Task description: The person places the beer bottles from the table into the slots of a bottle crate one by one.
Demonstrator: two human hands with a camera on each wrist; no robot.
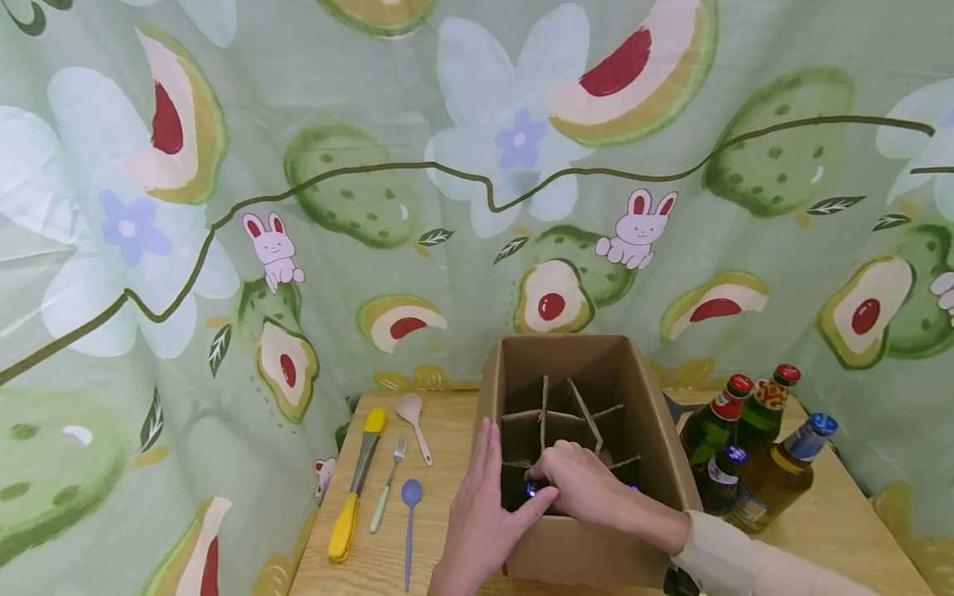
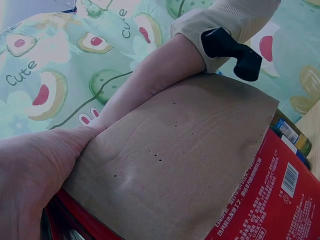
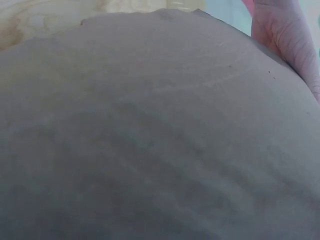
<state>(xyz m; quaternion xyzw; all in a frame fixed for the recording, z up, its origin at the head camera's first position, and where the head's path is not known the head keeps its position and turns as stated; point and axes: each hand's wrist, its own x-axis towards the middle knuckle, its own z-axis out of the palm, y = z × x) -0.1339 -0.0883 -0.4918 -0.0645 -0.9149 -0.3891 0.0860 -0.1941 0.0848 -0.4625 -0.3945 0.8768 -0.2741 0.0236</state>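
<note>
A brown cardboard box (image 1: 589, 550) with cardboard dividers (image 1: 562, 414) stands open on the wooden table. My right hand (image 1: 577, 480) reaches into its near left part, fingers curled at the top of a blue-capped bottle (image 1: 532, 489); the bottle's body is hidden in the box. My left hand (image 1: 480, 505) lies along the box's left edge, its fingers straight. In the left wrist view, the left hand (image 2: 35, 170) is beside a bare cardboard panel (image 2: 165, 155). The right wrist view is mostly filled by cardboard (image 3: 150, 125), with the left hand (image 3: 287, 37) at its edge.
Several capped bottles (image 1: 782, 476) stand right of the box. To its left lie yellow-tipped tongs (image 1: 360, 488), a fork (image 1: 387, 484), a blue spoon (image 1: 410, 513) and a beige spoon (image 1: 413, 418). A patterned curtain (image 1: 447, 265) hangs behind the table.
</note>
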